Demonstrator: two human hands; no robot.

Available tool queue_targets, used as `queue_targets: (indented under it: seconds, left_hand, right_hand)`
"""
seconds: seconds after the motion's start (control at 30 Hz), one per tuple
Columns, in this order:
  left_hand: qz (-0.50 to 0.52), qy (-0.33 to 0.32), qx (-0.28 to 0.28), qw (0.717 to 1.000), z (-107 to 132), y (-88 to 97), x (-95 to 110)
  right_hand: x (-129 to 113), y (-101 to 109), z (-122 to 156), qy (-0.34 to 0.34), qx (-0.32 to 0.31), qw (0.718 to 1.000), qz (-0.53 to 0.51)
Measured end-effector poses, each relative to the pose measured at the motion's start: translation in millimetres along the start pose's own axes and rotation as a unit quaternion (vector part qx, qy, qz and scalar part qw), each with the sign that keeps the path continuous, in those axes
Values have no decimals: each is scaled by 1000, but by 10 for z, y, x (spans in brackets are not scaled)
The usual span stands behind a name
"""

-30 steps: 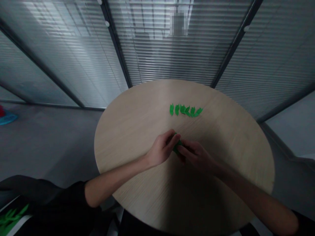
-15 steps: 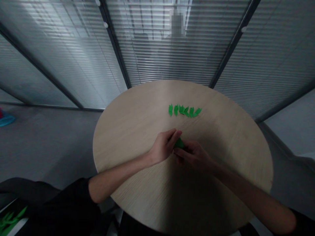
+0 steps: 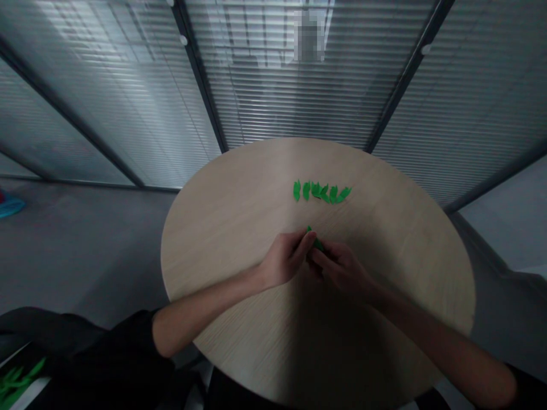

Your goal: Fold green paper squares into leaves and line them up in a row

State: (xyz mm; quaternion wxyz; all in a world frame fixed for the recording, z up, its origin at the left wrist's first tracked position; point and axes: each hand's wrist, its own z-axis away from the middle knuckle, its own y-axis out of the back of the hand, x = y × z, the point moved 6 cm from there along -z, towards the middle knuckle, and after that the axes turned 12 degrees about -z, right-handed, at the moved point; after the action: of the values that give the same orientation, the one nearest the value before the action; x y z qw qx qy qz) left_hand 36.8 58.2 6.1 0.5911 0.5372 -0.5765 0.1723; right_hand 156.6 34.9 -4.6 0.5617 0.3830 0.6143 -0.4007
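Observation:
A small green piece, like folded paper or thin sheet (image 3: 318,244), is held between my two hands above the middle of the table. My left hand (image 3: 282,259) pinches its upper left part, with the thumb laid over it and a green tip poking out beyond. From the lower right, my right hand (image 3: 344,270) grips the other end, fingers closed and partly in shadow. Much of the piece is hidden by the fingers. Beyond my hands lies a row of several green leaf-like pieces (image 3: 297,191), some touching one another.
The round wooden table (image 3: 205,228) stands before a glass partition with blinds (image 3: 277,108). At lower left, a white-edged container (image 3: 36,393) holds more green pieces (image 3: 17,384). A blue object (image 3: 11,206) lies on the floor at far left.
My left thumb and fingers have closed down over the green piece, which has turned so that its tip shows above them. My right hand has shifted slightly. The row is unchanged.

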Motion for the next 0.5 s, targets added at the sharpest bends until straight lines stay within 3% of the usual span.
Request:
queue_targets:
  seconds: [0.17,0.4,0.5]
  left_hand:
    - [-39,0,34,999,-5,34,4]
    - [15,34,21,999,3,-11,-76]
    - [20,33,18,999,8,-21,-81]
  right_hand:
    - [9,-25,20,-20,-6,1000,7]
    - [78,-77,16,-59,-50,995,-65]
    - [78,-32,11,-43,-11,997,-59]
